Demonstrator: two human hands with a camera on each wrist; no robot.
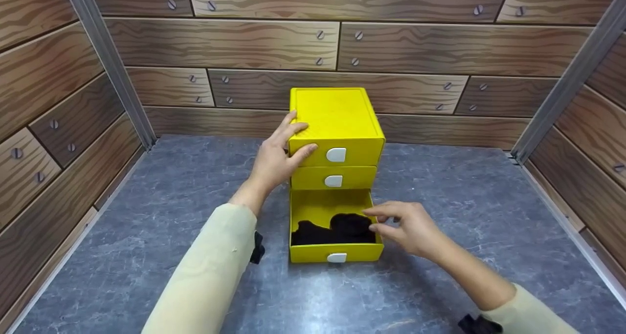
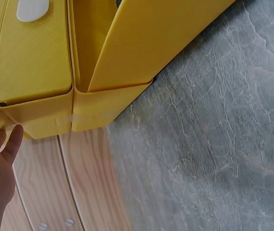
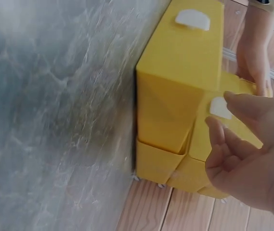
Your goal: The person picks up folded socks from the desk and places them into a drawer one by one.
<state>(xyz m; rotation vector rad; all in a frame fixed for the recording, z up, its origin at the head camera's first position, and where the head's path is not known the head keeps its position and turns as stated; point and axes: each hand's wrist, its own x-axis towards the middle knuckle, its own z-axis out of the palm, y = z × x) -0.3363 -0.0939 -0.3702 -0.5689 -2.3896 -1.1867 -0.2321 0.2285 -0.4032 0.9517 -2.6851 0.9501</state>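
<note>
A yellow drawer unit [image 1: 337,113] with three drawers stands on the grey surface. Its bottom drawer [image 1: 337,252] is pulled out, while the two above it are closed. Black cloth items [image 1: 335,230], bunched up, lie in the front of that drawer. My left hand [image 1: 276,160] rests against the unit's upper left side, fingers spread over the top edge and thumb on the front. At the drawer's right wall, my right hand [image 1: 408,226] has its fingertips right by the black cloth. Its thumb and forefinger are apart, with nothing visible between them.
Each drawer has a white handle tab [image 1: 336,154]. Wood-patterned panels [image 1: 234,43] wall in the grey marbled surface [image 1: 205,177] at the back and both sides. Metal posts [image 1: 112,65] stand at the back corners.
</note>
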